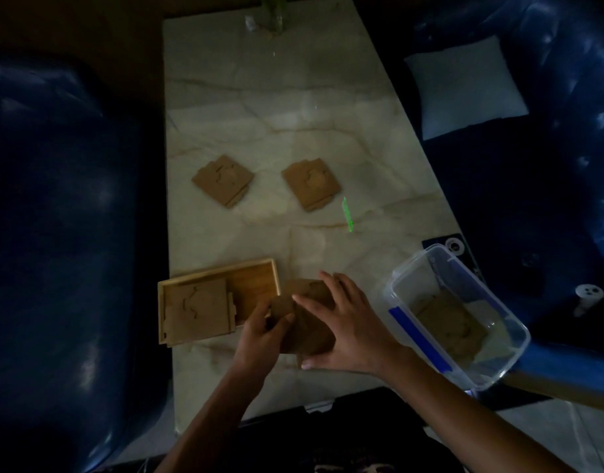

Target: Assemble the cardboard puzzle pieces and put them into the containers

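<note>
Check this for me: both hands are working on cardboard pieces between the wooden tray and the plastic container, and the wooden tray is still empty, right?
Not quite. The head view shows the wooden tray already holds an assembled cardboard puzzle in its left part. The rest stands: the left hand and right hand are on cardboard pieces between the tray and the plastic container.

Brown cardboard puzzle [307,319] lay flat beside wooden tray [256,278]; tray held another assembled set [196,310]; two stacks [222,180] [311,184] beyond tray; clear tub [512,356] right of tray held pieces.
</note>
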Tool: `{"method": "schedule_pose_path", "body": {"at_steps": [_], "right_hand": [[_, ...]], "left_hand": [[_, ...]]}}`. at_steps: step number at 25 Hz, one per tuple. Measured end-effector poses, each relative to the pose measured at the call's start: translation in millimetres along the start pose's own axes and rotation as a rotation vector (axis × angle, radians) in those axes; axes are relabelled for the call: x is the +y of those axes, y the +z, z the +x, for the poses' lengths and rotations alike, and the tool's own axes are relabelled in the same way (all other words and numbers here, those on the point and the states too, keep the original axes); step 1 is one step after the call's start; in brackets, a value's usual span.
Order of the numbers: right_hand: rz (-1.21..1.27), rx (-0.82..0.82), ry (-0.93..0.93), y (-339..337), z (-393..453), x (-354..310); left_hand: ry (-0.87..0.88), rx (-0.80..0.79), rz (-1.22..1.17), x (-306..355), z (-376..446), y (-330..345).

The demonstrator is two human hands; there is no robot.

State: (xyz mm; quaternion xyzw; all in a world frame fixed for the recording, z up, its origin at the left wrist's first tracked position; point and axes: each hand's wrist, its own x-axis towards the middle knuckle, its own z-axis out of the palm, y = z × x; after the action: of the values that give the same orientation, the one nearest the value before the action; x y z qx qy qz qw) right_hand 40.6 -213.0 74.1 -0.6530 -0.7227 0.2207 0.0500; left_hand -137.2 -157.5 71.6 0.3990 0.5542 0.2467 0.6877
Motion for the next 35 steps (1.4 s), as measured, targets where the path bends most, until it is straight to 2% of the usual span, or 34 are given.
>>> {"method": "schedule_pose_path", "body": {"at_steps": [3,4,6,9,11,14,17,20,24,27,30,35], "right_hand": [[0.023,0.006,-0.004,-7.1,-3.0,0.1],[0.036,0.0,-0.007,-9.0,-4.0,0.0],[0.055,-0.011,-0.018,-10.9,-5.8,-0.4],[0.079,-0.037,-0.035,-9.6,-8.9,0.4],[0.082,-0.057,-0.038,-6.4,-9.9,1.6],[0.06,-0.053,-0.051,-1.3,-12.5,4.1],[0.109,-0.074,-0.046,3.0,-21.0,6.9],[0.116,-0.051,-0.03,12.5,-31.1,9.3],[0.094,-0.046,0.079,31.7,-43.8,17.1],[0.077,-0.043,0.112,46.8,-56.3,25.5],[0.077,-0.056,0.125,62.5,-67.1,29.8],[0.085,-0.044,0.197,81.7,-74.0,27.9]], "left_hand": [[0.0,-0.018,0.051,-3.0,-1.8,-1.0],[0.048,-0.023,0.12,-6.9,-1.9,-3.5],[0.265,-0.024,0.415,-14.0,2.6,-8.8],[0.578,-0.152,0.834,-13.6,10.6,-9.9],[0.615,-0.279,1.006,-3.0,8.4,-5.4],[0.543,-0.441,1.274,4.2,5.8,-2.4],[0.57,-0.525,1.452,-0.7,4.9,-2.1],[0.586,-0.494,1.464,-13.6,3.8,-2.7],[0.588,-0.47,1.442,-29.5,5.5,-5.1],[0.529,-0.439,1.324,-39.8,6.0,-8.2],[0.544,-0.441,1.255,-49.6,3.4,-7.2],[0.571,-0.382,1.293,-72.2,0.7,-6.9]]}}
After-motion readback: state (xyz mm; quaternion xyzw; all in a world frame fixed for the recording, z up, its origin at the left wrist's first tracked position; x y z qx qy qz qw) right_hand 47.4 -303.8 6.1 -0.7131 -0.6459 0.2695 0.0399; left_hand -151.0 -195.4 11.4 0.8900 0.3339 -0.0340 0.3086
